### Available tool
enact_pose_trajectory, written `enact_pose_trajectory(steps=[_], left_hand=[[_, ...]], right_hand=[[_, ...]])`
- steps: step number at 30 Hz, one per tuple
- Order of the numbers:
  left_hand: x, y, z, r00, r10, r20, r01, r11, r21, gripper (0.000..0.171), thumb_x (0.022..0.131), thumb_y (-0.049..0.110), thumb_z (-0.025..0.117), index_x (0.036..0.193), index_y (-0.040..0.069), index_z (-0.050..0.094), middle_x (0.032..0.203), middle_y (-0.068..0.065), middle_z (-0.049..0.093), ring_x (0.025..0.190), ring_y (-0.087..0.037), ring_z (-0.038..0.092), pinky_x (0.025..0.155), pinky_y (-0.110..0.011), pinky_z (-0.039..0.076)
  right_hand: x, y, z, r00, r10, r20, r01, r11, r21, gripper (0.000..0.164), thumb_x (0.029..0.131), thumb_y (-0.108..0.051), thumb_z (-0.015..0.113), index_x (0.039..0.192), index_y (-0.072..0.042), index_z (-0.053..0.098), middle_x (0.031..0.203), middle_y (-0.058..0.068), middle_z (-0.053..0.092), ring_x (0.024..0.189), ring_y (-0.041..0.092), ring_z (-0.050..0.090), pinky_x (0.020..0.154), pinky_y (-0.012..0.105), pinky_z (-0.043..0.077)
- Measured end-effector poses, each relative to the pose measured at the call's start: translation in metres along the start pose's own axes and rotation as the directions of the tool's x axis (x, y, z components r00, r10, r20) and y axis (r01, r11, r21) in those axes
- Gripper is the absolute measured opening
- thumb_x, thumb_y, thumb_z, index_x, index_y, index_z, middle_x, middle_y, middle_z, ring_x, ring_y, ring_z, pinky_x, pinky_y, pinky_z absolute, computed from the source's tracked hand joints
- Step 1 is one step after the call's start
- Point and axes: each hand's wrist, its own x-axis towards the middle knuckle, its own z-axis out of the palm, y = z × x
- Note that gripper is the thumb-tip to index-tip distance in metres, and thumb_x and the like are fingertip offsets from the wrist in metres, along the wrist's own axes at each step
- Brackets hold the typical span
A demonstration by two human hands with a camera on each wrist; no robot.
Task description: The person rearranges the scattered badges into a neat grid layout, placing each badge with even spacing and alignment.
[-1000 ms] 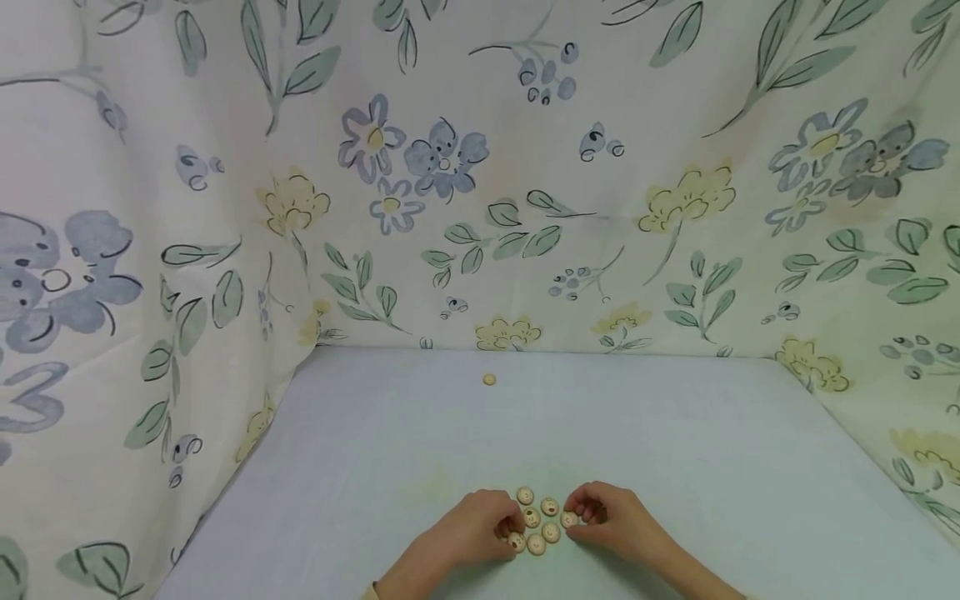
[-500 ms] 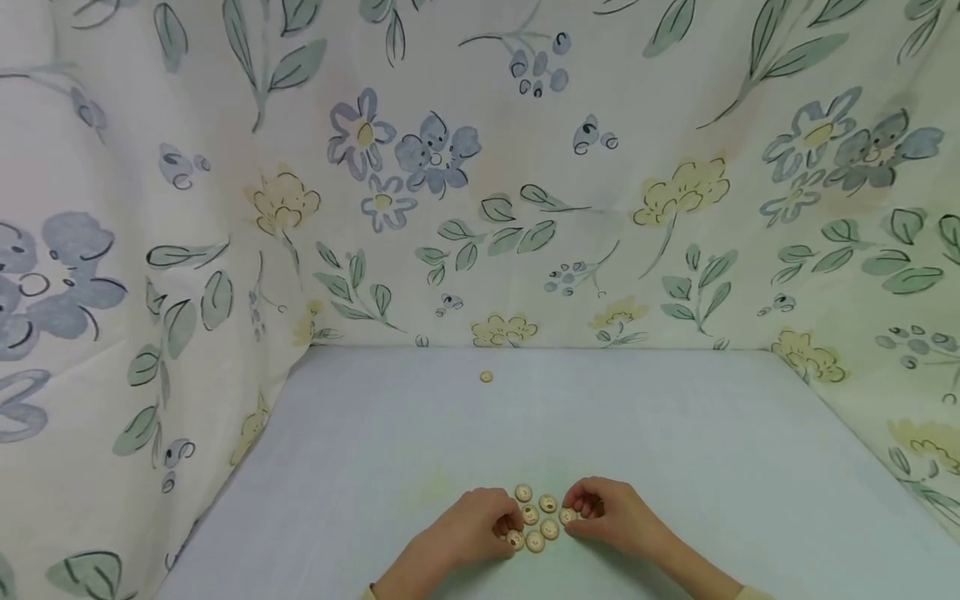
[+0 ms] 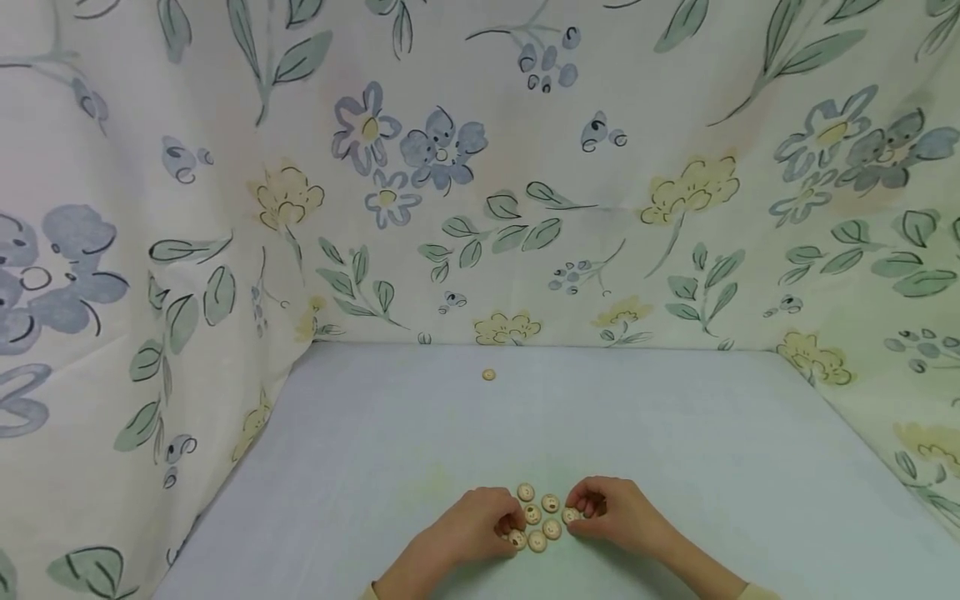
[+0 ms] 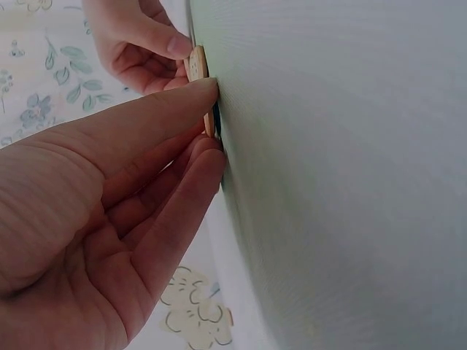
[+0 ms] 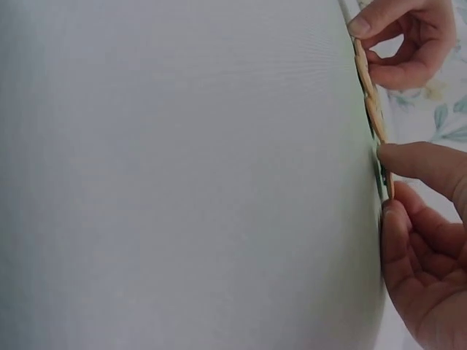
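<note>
Several small round wooden discs with dark face-like marks lie flat in a cluster near the front of the table, among them a middle disc (image 3: 532, 514). At the cluster's left, my left hand (image 3: 483, 527) pinches one wooden disc (image 3: 517, 540) between thumb and fingers. Across from it, my right hand (image 3: 618, 515) pinches another wooden disc (image 3: 571, 517) at the right edge. Both wrist views show the fingertips low against the table, with the thin discs seen edge-on, such as a wooden disc (image 5: 373, 113) between the two hands.
A lone wooden disc (image 3: 489, 375) lies near the back edge of the pale table (image 3: 645, 425). Floral cloth (image 3: 510, 267) hangs behind the table and along both sides.
The view shifts slightly with the head. Both hands and the discs keep their places relative to each other.
</note>
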Motion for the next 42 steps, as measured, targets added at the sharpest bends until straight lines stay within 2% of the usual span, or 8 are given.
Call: enact_pose_trajectory(steps=[9,18,24,30,36,42], left_hand=[[-0.001,0.000,0.001,1.000,-0.024,0.011,0.024,1.000,-0.008,0.022,0.071,0.003,0.082,0.086,0.014,0.069,0.078,0.014,0.055,0.069,0.003,0.049,0.065,-0.014,0.043],[-0.003,-0.001,0.001,1.000,-0.006,0.006,0.006,1.000,-0.019,0.022,0.071,0.003,0.082,0.086,0.014,0.069,0.078,0.014,0.054,0.069,0.003,0.050,0.065,-0.014,0.043],[-0.002,-0.001,0.001,1.000,-0.021,-0.003,0.021,1.000,-0.018,0.022,0.070,0.003,0.081,0.085,0.014,0.069,0.077,0.015,0.054,0.069,0.003,0.049,0.065,-0.014,0.043],[-0.002,0.001,-0.002,1.000,-0.021,-0.003,0.021,1.000,-0.015,0.023,0.070,0.003,0.082,0.086,0.014,0.069,0.077,0.014,0.054,0.069,0.003,0.049,0.065,-0.014,0.043],[-0.001,0.000,-0.001,1.000,-0.003,-0.003,0.003,1.000,-0.002,0.023,0.070,0.003,0.082,0.085,0.014,0.069,0.077,0.014,0.055,0.069,0.003,0.049,0.065,-0.014,0.043],[0.000,-0.001,0.001,1.000,0.008,-0.001,-0.008,1.000,-0.019,0.023,0.071,0.002,0.082,0.086,0.014,0.069,0.078,0.013,0.055,0.069,0.003,0.049,0.065,-0.014,0.043]], right_hand=[[0.002,-0.001,0.000,0.999,0.017,0.030,-0.017,1.000,0.006,0.024,0.076,-0.025,0.083,0.090,-0.013,0.067,0.073,-0.009,0.057,0.067,0.002,0.052,0.059,0.022,0.047],[0.011,-0.001,-0.005,0.997,0.047,0.062,-0.045,0.998,-0.043,0.022,0.076,-0.025,0.082,0.089,-0.015,0.068,0.072,-0.009,0.057,0.064,0.001,0.050,0.057,0.021,0.043],[0.029,0.003,-0.010,0.999,0.046,-0.002,-0.046,0.994,-0.101,0.023,0.076,-0.025,0.083,0.090,-0.015,0.068,0.072,-0.008,0.057,0.066,0.004,0.050,0.058,0.022,0.043],[0.054,0.010,-0.017,0.994,0.072,-0.082,-0.079,0.993,-0.089,0.023,0.076,-0.022,0.083,0.092,-0.012,0.068,0.074,-0.006,0.058,0.068,0.009,0.051,0.056,0.023,0.043],[0.086,0.021,-0.025,0.977,0.133,-0.167,-0.150,0.984,-0.095,0.020,0.077,-0.019,0.082,0.091,-0.012,0.068,0.076,-0.004,0.059,0.071,0.014,0.052,0.059,0.025,0.043],[0.116,0.034,-0.032,0.962,0.145,-0.231,-0.177,0.976,-0.128,0.019,0.078,-0.018,0.080,0.091,-0.010,0.069,0.077,-0.003,0.060,0.071,0.013,0.052,0.061,0.027,0.043]])
